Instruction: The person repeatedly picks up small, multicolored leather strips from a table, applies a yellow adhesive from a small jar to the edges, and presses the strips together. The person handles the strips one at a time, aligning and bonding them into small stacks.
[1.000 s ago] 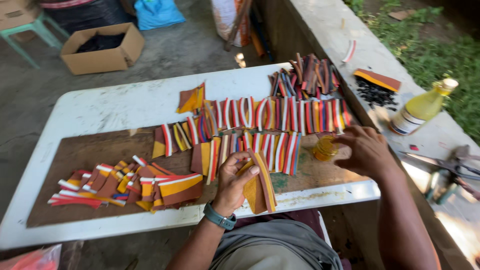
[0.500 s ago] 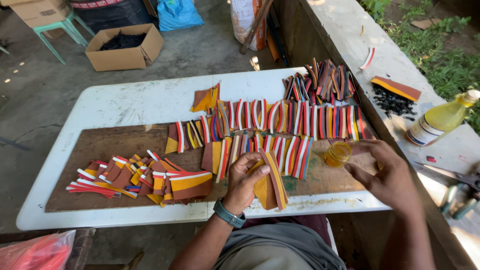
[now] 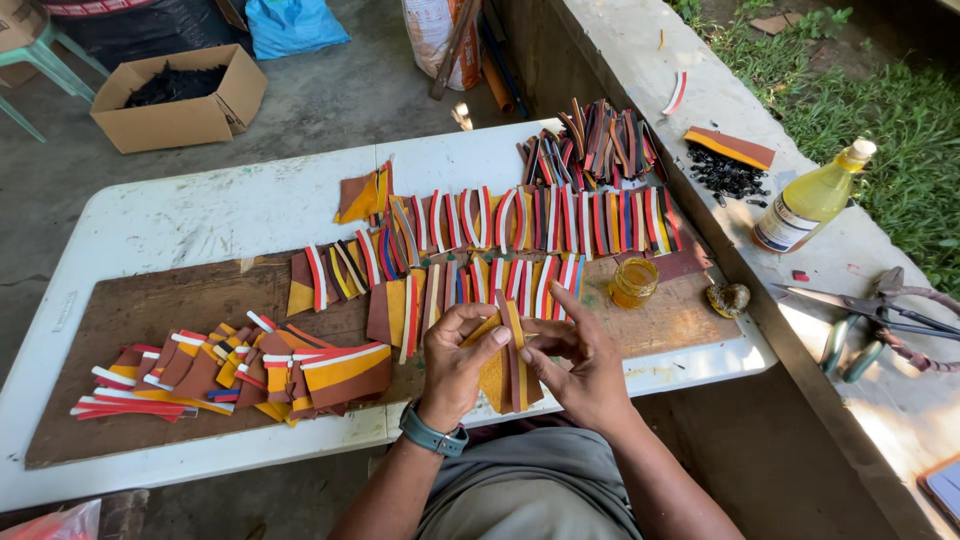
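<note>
My left hand [image 3: 452, 362] and my right hand [image 3: 577, 362] meet over the near edge of the white table [image 3: 180, 215], both gripping an orange and brown striped strip piece [image 3: 508, 360] held upright between the fingers. A watch sits on my left wrist. Just beyond my hands lie rows of coloured striped strips [image 3: 520, 225] on a brown board [image 3: 150, 310]. A small jar of amber liquid [image 3: 634, 282] stands to the right of my right hand, apart from it.
A loose pile of strips [image 3: 220, 370] lies at the left of the board, a darker heap [image 3: 590, 140] at the far right. A yellow bottle [image 3: 812, 197], scissors [image 3: 865, 305] and black bits [image 3: 725, 175] rest on the concrete ledge. A cardboard box [image 3: 180, 95] stands on the floor.
My right hand has moved left from the amber jar to join my left hand on the strip piece. The view has shifted slightly.
</note>
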